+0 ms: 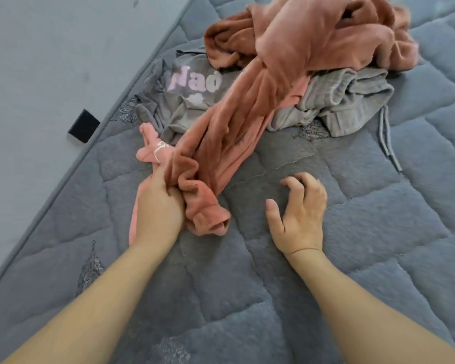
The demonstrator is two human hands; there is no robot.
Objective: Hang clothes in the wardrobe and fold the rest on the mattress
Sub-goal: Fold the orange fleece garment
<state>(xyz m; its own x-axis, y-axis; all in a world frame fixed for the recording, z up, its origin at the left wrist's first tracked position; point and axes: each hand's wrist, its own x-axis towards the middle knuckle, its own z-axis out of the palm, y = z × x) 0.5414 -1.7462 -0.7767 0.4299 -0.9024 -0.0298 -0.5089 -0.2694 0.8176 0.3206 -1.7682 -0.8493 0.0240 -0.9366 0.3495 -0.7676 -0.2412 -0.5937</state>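
A grey quilted mattress (247, 298) fills the view. My left hand (159, 206) grips the near end of a long rust-pink fleece garment (237, 122), which stretches back to a heap of the same fleece at the top. A lighter pink garment (153, 151) lies bunched beside and under that hand. My right hand (300, 214) hovers over bare mattress with its fingers loosely curled, holding nothing. A grey top with pale lettering (184, 93) and grey sweatpants with drawstrings (344, 101) lie under the fleece.
The mattress edge (63, 179) runs diagonally on the left, with grey floor (50, 61) beyond it. A small black object (84, 126) sits on the floor close to that edge.
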